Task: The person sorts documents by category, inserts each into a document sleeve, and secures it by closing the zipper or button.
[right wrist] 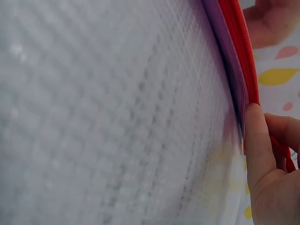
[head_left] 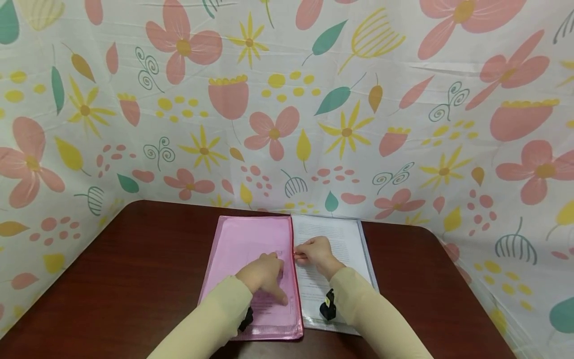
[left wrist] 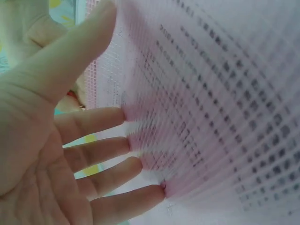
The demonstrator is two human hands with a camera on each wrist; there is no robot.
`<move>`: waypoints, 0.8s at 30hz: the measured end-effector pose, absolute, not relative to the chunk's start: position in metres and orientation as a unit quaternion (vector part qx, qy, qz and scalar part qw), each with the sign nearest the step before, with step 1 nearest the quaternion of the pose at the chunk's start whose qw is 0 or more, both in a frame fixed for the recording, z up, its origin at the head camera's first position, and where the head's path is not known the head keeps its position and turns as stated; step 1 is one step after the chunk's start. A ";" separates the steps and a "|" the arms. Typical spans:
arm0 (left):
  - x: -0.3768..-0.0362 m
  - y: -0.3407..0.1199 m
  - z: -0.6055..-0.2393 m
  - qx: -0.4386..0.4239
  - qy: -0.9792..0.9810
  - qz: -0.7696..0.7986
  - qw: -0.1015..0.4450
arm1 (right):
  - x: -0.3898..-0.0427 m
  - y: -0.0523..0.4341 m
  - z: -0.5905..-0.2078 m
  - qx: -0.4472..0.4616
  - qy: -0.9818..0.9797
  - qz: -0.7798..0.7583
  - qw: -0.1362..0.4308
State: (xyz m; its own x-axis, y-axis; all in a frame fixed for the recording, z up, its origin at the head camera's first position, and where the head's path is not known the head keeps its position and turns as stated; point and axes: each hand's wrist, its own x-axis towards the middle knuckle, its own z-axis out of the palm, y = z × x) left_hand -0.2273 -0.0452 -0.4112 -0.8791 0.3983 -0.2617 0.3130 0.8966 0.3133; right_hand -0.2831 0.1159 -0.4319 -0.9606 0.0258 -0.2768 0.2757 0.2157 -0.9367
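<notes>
Pouch (head_left: pixel 251 259): pink mesh zip pouch, flat on the table, left of centre, its long right edge against the white pouch; printed sheets show through the mesh.
Table (head_left: pixel 134 269): dark red-brown wood, bearing both pouches.
Left hand (head_left: pixel 262 274): lies on the pouch's lower right part, fingers straight and spread, tips pressing the mesh; grasps nothing. The left wrist view shows four fingertips (left wrist: pixel 140 161) flat against the mesh.
Zip edge (head_left: pixel 294 259): red strip along the pouch's right side, between the two hands.
Right hand (head_left: pixel 316 253): on the white pouch, just beside the zip edge. Fingers curled, pinching the red strip; the right wrist view shows a thumb (right wrist: pixel 258 136) pressed on that red edge (right wrist: pixel 241 56).
White pouch (head_left: pixel 345 239): clear mesh over printed paper, right of the pink one, touching it.
Sleeves (head_left: pixel 215 319): cream, both arms.
Backdrop (head_left: pixel 403 99): floral cloth behind and beside the table.
</notes>
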 end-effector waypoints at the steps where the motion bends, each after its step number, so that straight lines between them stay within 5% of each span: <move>1: -0.228 -0.044 -0.412 0.184 0.961 0.134 0.155 | -0.283 0.116 -0.432 0.096 0.774 -0.617 0.100; 24: -0.239 -0.049 -0.423 0.167 0.967 0.144 0.130 | -0.297 0.116 -0.440 0.106 0.770 -0.621 0.100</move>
